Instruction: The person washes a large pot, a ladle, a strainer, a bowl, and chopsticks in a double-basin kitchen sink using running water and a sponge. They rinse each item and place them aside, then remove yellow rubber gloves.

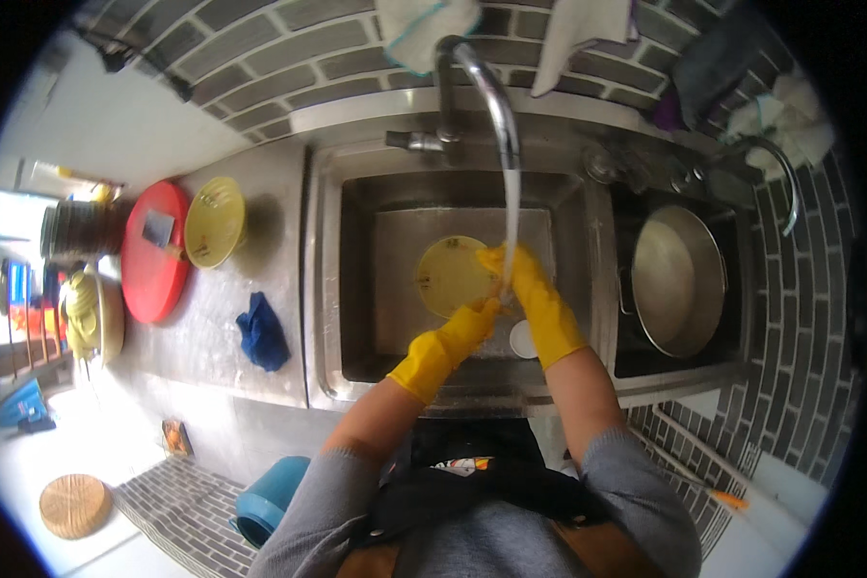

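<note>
Both my hands wear yellow rubber gloves and meet over the metal sink (397, 339), under water running from the chrome faucet (495, 108). My left hand (469, 325) and my right hand (516, 271) come together at a small brownish thing in the stream, too blurred to name; which hand grips it I cannot tell. Beside and below them, a yellow plate or bowl (451, 278) with a patterned rim lies in the sink. A small white round dish (522, 339) sits near my right wrist, partly hidden by the glove.
Left of the sink, the counter holds a yellow bowl (215, 222), a blue cloth (262, 332) and a red round board (152, 253) with a cleaver (160, 230) on it. A large metal pot (678, 280) stands in the right basin. A second faucet (780, 162) arches beside it.
</note>
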Demonstrator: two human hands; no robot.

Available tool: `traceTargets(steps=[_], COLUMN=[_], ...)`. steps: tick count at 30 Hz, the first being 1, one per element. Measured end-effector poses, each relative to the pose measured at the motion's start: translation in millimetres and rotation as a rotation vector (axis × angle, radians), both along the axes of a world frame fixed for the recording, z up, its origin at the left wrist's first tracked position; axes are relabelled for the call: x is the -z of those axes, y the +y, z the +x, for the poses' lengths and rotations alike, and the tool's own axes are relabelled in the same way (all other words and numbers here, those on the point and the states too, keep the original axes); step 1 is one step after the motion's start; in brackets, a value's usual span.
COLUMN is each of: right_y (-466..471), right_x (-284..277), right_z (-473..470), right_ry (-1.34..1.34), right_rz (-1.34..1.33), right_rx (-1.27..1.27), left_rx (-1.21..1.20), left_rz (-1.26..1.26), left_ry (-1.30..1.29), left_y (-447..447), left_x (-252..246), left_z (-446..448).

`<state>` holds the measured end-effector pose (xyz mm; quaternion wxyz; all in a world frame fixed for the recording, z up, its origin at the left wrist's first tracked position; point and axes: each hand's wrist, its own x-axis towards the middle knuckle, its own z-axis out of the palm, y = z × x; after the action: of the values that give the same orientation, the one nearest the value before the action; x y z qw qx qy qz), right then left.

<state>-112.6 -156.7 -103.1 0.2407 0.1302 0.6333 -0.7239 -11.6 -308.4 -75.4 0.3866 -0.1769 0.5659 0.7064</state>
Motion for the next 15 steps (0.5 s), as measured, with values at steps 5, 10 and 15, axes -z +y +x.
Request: traceTargets(steps=[5,10,15], right_y=[9.2,-1.6,32.9], right_x=[-30.2,-58.4,-78.2], right_z=[46.6,94.1,113.0], right_ry=[-0.203,-0.102,-0.275], right_rz=[-0.320,0.607,0.464], right_rx=[0.017,-0.171,-0.274], left_rx=[-0.495,-0.621,-0.737], left_rz=[0.118,-0.033,0.251], left_ry=[-0.055,0.108,-0.213], left_y=[31.6,68.9,48.0], left_x=[23.5,23.9,28.0], left_z=[-32.3,-42.3,-74.3])
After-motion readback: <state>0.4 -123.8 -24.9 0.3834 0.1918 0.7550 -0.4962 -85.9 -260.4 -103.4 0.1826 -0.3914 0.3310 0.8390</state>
